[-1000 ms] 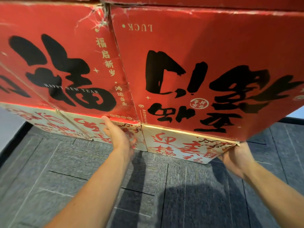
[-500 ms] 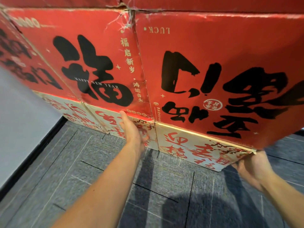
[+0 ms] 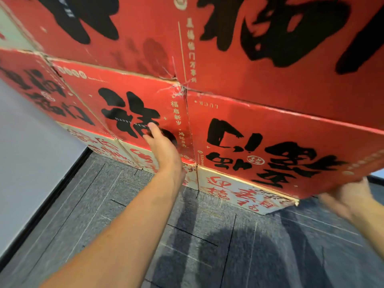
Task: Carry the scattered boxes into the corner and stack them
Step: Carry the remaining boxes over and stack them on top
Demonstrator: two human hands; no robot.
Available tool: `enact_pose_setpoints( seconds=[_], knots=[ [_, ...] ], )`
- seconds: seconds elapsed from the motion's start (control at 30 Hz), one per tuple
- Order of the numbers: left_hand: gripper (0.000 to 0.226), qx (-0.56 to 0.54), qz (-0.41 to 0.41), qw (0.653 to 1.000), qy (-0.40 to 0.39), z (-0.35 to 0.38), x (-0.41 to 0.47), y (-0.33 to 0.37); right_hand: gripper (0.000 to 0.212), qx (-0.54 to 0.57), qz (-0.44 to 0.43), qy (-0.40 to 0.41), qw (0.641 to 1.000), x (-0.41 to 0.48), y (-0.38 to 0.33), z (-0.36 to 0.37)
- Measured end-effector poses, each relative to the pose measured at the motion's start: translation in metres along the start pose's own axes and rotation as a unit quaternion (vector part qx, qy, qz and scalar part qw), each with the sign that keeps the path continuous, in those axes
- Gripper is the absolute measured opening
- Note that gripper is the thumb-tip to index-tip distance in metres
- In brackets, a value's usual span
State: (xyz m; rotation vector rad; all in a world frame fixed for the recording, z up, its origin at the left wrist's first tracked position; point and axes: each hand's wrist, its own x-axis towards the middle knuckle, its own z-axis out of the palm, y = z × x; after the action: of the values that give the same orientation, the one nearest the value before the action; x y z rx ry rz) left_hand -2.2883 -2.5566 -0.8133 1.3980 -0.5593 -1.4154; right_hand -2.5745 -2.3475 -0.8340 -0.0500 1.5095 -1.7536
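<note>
Red boxes with big black characters are stacked against each other. The lower left box (image 3: 128, 109) and the lower right box (image 3: 291, 142) each show a white printed face below that reaches the floor. More red boxes, an upper box (image 3: 259, 44) among them, sit on top. My left hand (image 3: 164, 148) presses flat, fingers straight, on the red face of the lower left box. My right hand (image 3: 345, 198), blurred, grips the lower right box at its bottom right corner, with its fingers hidden behind the edge.
A pale wall (image 3: 31, 163) with a black skirting strip runs along the left, meeting the stack at the corner. Grey carpet tiles (image 3: 207, 235) cover the floor in front, with my shadow on them.
My left hand slid up from the lower left box's bottom edge onto its red face. The view tilted up, bringing the upper boxes and more wall into sight. My right hand stayed at the corner.
</note>
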Motion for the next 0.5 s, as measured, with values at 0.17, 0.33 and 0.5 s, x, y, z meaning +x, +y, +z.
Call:
enact_pose_setpoints(
  seconds=[0.17, 0.33, 0.5],
  knots=[
    [0.102, 0.073, -0.045, 0.996, -0.025, -0.006, -0.027, 0.038, 0.039, -0.079, 0.038, -0.018, 0.996, -0.025, -0.029, 0.023],
    [0.110, 0.072, -0.039, 0.997, -0.014, 0.003, -0.079, 0.116, 0.026, 0.001, 0.057, 0.088, 0.994, -0.103, -0.088, 0.068],
    [0.075, 0.041, -0.108, 0.993, -0.013, 0.032, -0.153, 0.210, 0.038, 0.079, 0.176, 0.162, 0.968, -0.185, -0.124, 0.130]
  ],
)
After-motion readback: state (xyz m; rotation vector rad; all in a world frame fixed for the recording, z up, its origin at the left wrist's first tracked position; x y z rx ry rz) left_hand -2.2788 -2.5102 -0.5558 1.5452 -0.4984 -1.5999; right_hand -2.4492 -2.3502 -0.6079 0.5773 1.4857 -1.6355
